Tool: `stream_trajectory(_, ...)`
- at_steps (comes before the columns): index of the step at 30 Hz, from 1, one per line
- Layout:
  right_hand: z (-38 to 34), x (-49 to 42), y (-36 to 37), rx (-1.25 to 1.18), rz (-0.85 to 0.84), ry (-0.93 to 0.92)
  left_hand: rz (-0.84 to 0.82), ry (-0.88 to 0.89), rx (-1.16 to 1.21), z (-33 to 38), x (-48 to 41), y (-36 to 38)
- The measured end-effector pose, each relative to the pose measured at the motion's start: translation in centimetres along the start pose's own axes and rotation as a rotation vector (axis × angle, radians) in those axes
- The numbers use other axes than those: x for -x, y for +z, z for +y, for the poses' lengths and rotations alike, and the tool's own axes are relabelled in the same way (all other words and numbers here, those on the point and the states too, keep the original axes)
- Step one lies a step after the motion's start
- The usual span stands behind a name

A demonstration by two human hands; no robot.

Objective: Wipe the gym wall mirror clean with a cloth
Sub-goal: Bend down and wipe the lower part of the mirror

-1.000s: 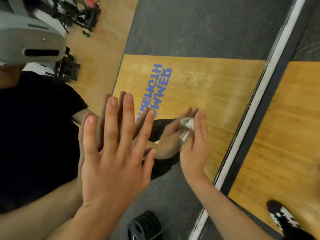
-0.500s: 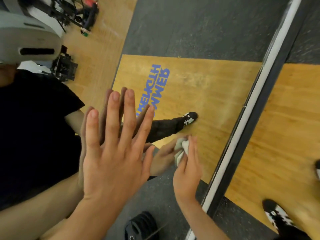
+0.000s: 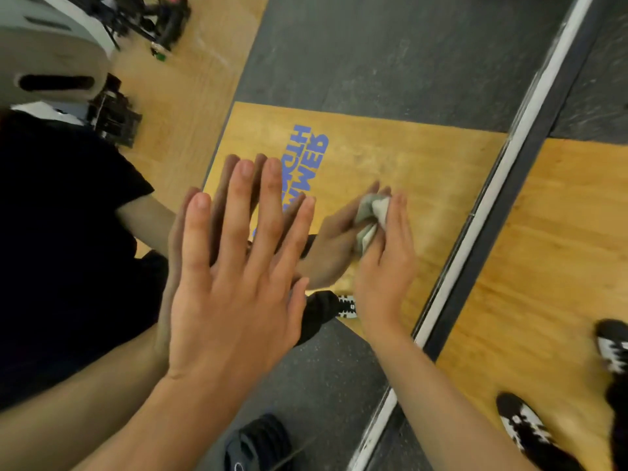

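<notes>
Right hand [image 3: 384,266] has swept the cloth [image 3: 373,215] back up the mirror [image 3: 390,62] — its straight fingers pressing it, left hand [image 3: 231,283] braced flat, fingers straight — so wiping is mid-course.

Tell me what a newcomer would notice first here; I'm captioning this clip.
The left hand, fingers spread, lies flat on the mirror at centre, meeting its own reflection. Right of it, the right hand presses a crumpled cloth to the glass, near reversed blue lettering.
</notes>
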State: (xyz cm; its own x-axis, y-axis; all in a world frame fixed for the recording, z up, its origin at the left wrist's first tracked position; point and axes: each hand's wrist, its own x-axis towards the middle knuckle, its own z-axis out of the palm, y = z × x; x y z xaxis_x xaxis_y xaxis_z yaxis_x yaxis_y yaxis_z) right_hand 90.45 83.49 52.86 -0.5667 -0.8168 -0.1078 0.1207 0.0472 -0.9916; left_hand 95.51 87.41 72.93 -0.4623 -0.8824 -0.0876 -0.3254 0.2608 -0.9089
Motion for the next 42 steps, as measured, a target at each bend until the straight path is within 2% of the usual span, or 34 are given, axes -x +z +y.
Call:
stream_trajectory(3,2.2,10.3,-1.5,0.023,-0.113,0.067,-0.012,0.010,0.018,-0.1,-0.1,-0.2)
stream_trajectory(5,2.8,13.9,-2.4,0.038,-0.174,0.114,-0.007,0.010,0.005,-0.1,-0.1,-0.2)
stream_trajectory(8,2.7,11.1,-2.1,0.016,-0.182,0.121,-0.005,0.010,-0.009,-0.1,-0.1,-0.1)
stream_trajectory(12,-0.1,-0.9,-0.3,0.009,-0.024,0.090,-0.006,0.004,-0.008,0.0,-0.2,-0.4)
stream_trajectory(14,-1.8,-3.8,0.5,0.004,0.030,0.023,-0.001,0.000,-0.001,0.0,-0.1,-0.5)
stream_trajectory(17,-2.5,-1.4,0.0,-0.009,0.018,-0.008,0.009,0.005,0.057,-0.1,-0.3,-0.6)
stream_trajectory(20,-1.8,6.1,-1.4,-0.011,-0.128,0.055,-0.019,0.011,0.073,0.0,-0.1,-0.4)
stream_trajectory(22,-1.8,10.0,-2.5,-0.020,-0.191,0.115,0.030,0.006,0.114,-0.1,-0.2,-0.1)
stream_trajectory(25,-1.4,10.2,-2.5,-0.064,-0.180,0.101,0.028,-0.023,0.183,-0.1,-0.4,-0.5)
stream_trajectory(27,-1.0,10.1,-2.4,-0.054,-0.183,0.117,0.010,0.024,0.276,0.0,-0.4,-0.6)
stream_trajectory(31,-0.8,10.0,-2.9,-0.057,-0.243,0.094,0.078,0.138,0.358,-0.5,1.6,-0.2)
stream_trajectory(35,-0.9,10.1,-2.4,-0.012,-0.185,0.088,0.033,0.126,0.575,0.2,6.6,-1.1)
stream_trajectory(38,-0.8,10.4,-2.1,-0.011,-0.132,0.072,0.031,0.130,0.582,0.0,11.8,-1.8)
stream_trajectory(42,-0.5,11.1,-1.2,-0.017,-0.049,0.070,-0.051,0.036,0.495,-0.6,18.4,-2.0)
